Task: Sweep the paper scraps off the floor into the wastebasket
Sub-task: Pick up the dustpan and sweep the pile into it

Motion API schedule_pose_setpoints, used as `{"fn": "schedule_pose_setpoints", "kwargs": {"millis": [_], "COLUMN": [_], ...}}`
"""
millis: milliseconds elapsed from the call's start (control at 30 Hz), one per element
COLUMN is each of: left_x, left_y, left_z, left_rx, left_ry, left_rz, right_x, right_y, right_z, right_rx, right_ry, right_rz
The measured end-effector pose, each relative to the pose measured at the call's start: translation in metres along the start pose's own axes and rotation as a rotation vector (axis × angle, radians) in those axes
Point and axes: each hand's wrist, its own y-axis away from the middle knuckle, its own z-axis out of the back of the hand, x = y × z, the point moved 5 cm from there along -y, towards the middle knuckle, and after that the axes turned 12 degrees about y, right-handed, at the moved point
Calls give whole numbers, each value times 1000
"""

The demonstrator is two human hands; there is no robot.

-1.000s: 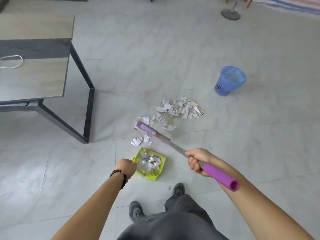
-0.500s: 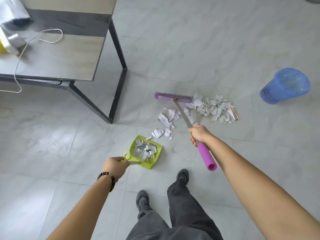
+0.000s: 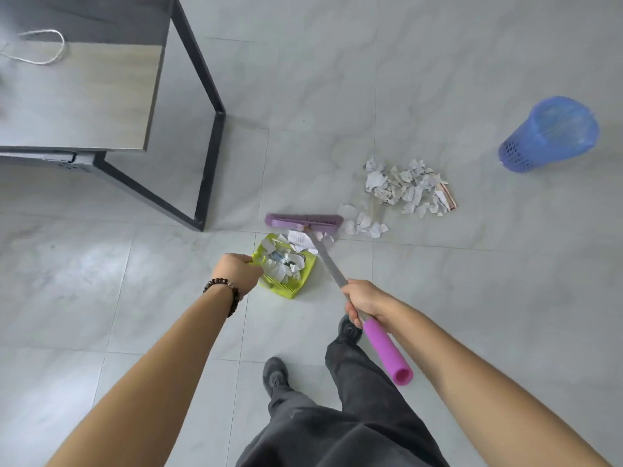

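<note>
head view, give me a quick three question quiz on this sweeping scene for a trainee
1. True or false: the green dustpan already holds paper scraps.
2. Fill in: the biggest scrap pile lies between the broom head and the blue ____.
3. The left hand grips: A the broom, B the dustpan's handle, C nothing.
Key: 1 true; 2 wastebasket; 3 B.
</note>
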Motion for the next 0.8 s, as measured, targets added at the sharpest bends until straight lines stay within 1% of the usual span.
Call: {"fn": "schedule_pose_setpoints", "kwargs": {"millis": [133,267,367,500,600,700,800], "left_x": [2,8,9,17,26,42,62], "left_y": [-3,3,10,17,25,39,53], "left_z": [9,13,12,13,13,1,-18], "left_rx": [16,45,81,122,153,261,381], "left_ry": [-35,-11,85,209,266,378,490], "left_rz": [-6,8,51,202,267,343,418], "right_x": [-8,-7,-14,-31,-26,-23,-28], "right_y": [32,48,51,50,62,81,101], "right_z": [-26,-42,-43,-44,-59,-62,-44], "right_rx": [121,254,237,177,200,266,289], "right_ry": [-169,-263,-254,-50,-85,-220,-487], "right_rz": [-131,-185,-219,-273,-249,-243,-228]}}
